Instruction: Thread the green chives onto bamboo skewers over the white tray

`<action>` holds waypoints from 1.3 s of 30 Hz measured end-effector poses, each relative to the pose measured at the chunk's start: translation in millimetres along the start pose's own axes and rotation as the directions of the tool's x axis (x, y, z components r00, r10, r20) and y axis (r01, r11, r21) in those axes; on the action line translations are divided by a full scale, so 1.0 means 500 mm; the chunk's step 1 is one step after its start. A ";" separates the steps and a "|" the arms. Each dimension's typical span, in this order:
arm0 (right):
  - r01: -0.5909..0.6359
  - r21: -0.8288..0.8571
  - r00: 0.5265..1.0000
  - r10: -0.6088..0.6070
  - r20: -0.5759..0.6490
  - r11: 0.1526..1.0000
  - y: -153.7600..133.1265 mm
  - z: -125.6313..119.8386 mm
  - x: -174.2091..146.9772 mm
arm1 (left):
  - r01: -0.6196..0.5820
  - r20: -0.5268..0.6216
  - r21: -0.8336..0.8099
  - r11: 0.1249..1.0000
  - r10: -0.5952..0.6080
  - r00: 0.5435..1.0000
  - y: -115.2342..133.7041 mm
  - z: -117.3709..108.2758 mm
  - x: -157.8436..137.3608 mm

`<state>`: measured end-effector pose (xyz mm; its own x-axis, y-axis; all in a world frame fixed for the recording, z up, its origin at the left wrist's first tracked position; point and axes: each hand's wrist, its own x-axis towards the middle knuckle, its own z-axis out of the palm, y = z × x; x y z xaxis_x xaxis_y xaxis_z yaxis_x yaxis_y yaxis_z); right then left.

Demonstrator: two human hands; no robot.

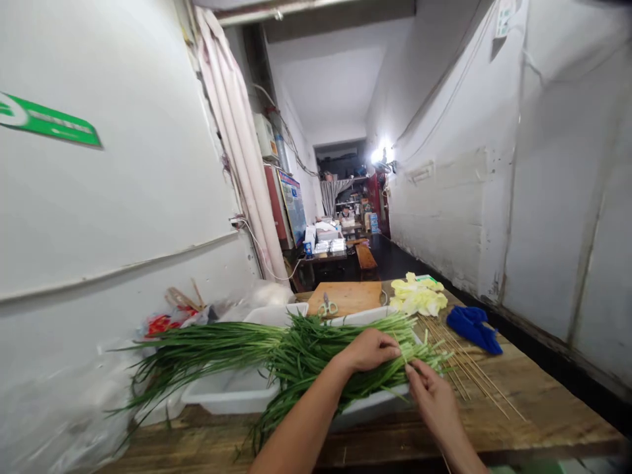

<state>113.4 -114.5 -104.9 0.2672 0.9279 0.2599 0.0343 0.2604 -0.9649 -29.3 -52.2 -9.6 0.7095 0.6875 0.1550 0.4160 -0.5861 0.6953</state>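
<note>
My left hand (374, 349) is closed over the pale stem ends of a heap of green garlic chives (316, 349), pinching some stems between thumb and fingers. Close by on the right, my right hand (433, 390) is closed too, its fingertips almost meeting those of the left at the stems. A thin stick end, like that of a bamboo skewer, shows below my right wrist; the part inside the fingers is hidden. The chives lie across white plastic trays (230, 397), with their long leaves drooping leftward. Loose bamboo skewers (476, 372) are spread on the wooden table (548, 415) to the right.
Behind the trays lies a wooden board (350, 296) with scissors (326, 305) on it. Yellow-green leaves (419, 294) and a blue cloth (474, 328) are at the right. Clear plastic bags (54, 408) crowd the left side. A person sits far back in the corridor.
</note>
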 end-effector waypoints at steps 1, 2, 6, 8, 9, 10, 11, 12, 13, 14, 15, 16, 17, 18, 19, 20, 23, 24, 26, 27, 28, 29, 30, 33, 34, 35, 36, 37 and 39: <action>0.003 -0.001 1.000 -0.003 0.002 1.000 -0.008 0.000 -0.004 | 0.007 -0.005 -0.011 1.000 -0.007 1.000 0.001 0.000 -0.002; 0.008 -0.007 1.000 -0.008 0.028 1.000 -0.014 -0.001 -0.008 | 0.015 -0.011 -0.017 1.000 -0.015 1.000 0.003 -0.001 -0.004; 0.037 -0.036 0.999 -0.036 0.024 0.999 -0.026 -0.003 -0.018 | 0.024 -0.020 -0.037 0.999 -0.025 0.999 0.003 -0.004 -0.008; 0.061 -0.060 0.998 -0.060 0.023 0.996 -0.030 -0.004 -0.022 | 0.015 -0.024 -0.038 0.999 -0.016 1.000 0.004 -0.004 -0.009; 0.073 -0.069 0.997 -0.072 0.024 0.995 -0.032 -0.004 -0.023 | 0.011 -0.025 -0.036 0.999 -0.012 1.000 0.004 -0.003 -0.010; 0.084 -0.074 0.996 -0.083 0.026 0.994 -0.035 -0.004 -0.024 | 0.009 -0.026 -0.034 0.999 -0.010 1.000 0.005 -0.003 -0.011; 0.095 -0.075 0.995 -0.093 0.028 0.993 -0.038 -0.004 -0.024 | 0.008 -0.028 -0.031 0.999 -0.009 1.000 0.007 -0.003 -0.012; 0.105 -0.075 0.994 -0.103 0.027 0.992 -0.042 -0.004 -0.023 | 0.007 -0.034 -0.029 1.000 -0.008 0.999 0.008 -0.003 -0.013; 0.115 -0.075 0.993 -0.114 0.027 0.991 -0.045 -0.003 -0.021 | 0.006 -0.045 -0.030 1.000 -0.007 0.999 0.010 -0.005 -0.014; 0.126 -0.072 0.992 -0.123 0.033 0.989 -0.050 -0.002 -0.019 | 0.005 -0.060 -0.036 0.999 -0.007 0.998 0.011 -0.007 -0.016; 0.137 -0.069 0.990 -0.134 0.045 0.988 -0.056 -0.001 -0.015 | 0.006 -0.077 -0.048 0.999 -0.010 0.997 0.013 -0.011 -0.017; 0.149 -0.063 0.987 -0.145 0.065 0.987 -0.063 0.000 -0.010 | 0.009 -0.095 -0.065 0.998 -0.015 0.995 0.016 -0.017 -0.018; 0.157 -0.052 0.984 -0.151 0.094 0.986 -0.073 0.001 -0.003 | 0.014 -0.115 -0.087 0.996 -0.024 0.993 0.018 -0.023 -0.018; 0.158 -0.034 0.979 -0.152 0.134 0.987 -0.084 0.003 0.004 | 0.018 -0.136 -0.107 0.994 -0.033 0.990 0.021 -0.030 -0.018; 0.153 -0.013 0.973 -0.149 0.178 0.988 -0.098 0.004 0.014 | 0.022 -0.157 -0.125 0.992 -0.041 0.987 0.023 -0.037 -0.017; 0.146 0.009 0.965 -0.145 0.217 0.989 -0.113 0.005 0.024 | 0.026 -0.181 -0.144 0.989 -0.052 0.982 0.025 -0.045 -0.016; 0.204 0.015 0.938 -0.200 0.284 0.979 -0.161 0.009 0.063 | 0.048 -0.263 -0.242 0.969 -0.113 0.958 0.026 -0.068 -0.010; 0.254 -0.014 0.926 -0.239 0.291 0.967 -0.176 0.011 0.077 | 0.057 -0.283 -0.265 0.963 -0.134 0.950 0.025 -0.076 -0.008; 0.364 -0.090 0.897 -0.323 0.303 0.927 -0.202 0.014 0.104 | 0.057 -0.301 -0.249 0.967 -0.134 0.944 0.023 -0.094 -0.010; 0.411 -0.131 0.882 -0.357 0.308 0.902 -0.214 0.014 0.116 | 0.049 -0.289 -0.210 0.976 -0.110 0.951 0.023 -0.103 -0.014; 0.449 -0.171 0.869 -0.384 0.312 0.877 -0.227 0.013 0.127 | 0.036 -0.268 -0.163 0.986 -0.080 0.960 0.024 -0.112 -0.020; 0.477 -0.206 0.860 -0.406 0.310 0.854 -0.240 0.010 0.137 | 0.023 -0.241 -0.118 0.993 -0.051 0.969 0.026 -0.121 -0.028; 0.499 -0.236 0.853 -0.424 0.305 0.834 -0.256 0.006 0.145 | 0.013 -0.213 -0.082 0.997 -0.031 0.977 0.029 -0.128 -0.037; 0.549 -0.288 0.836 -0.507 0.212 0.785 -0.313 -0.019 0.170 | 0.006 -0.205 -0.012 1.000 -0.008 0.979 0.031 -0.137 -0.063; 0.566 -0.298 0.824 -0.541 0.168 0.769 -0.336 -0.030 0.178 | 0.009 -0.223 0.005 1.000 -0.008 0.975 0.027 -0.136 -0.070; 0.585 -0.304 0.806 -0.580 0.117 0.752 -0.358 -0.043 0.187 | 0.023 -0.230 0.013 1.000 -0.019 0.973 0.021 -0.133 -0.074; 0.602 -0.315 0.788 -0.611 0.080 0.734 -0.380 -0.056 0.196 | 0.051 -0.223 0.005 0.999 -0.049 0.974 0.012 -0.129 -0.077; 0.613 -0.330 0.769 -0.639 0.037 0.718 -0.401 -0.069 0.205 | 0.095 -0.204 -0.016 0.995 -0.096 0.974 0.000 -0.124 -0.078; 0.633 -0.350 0.735 -0.678 -0.010 0.691 -0.436 -0.091 0.223 | 0.207 -0.164 -0.083 0.975 -0.218 0.962 -0.025 -0.116 -0.079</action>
<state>179.5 -79.8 132.7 0.1823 0.5026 0.8451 0.5301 0.6736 -0.5150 -95.7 -47.3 16.1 0.4981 0.8597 0.1128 0.5055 -0.3936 0.7678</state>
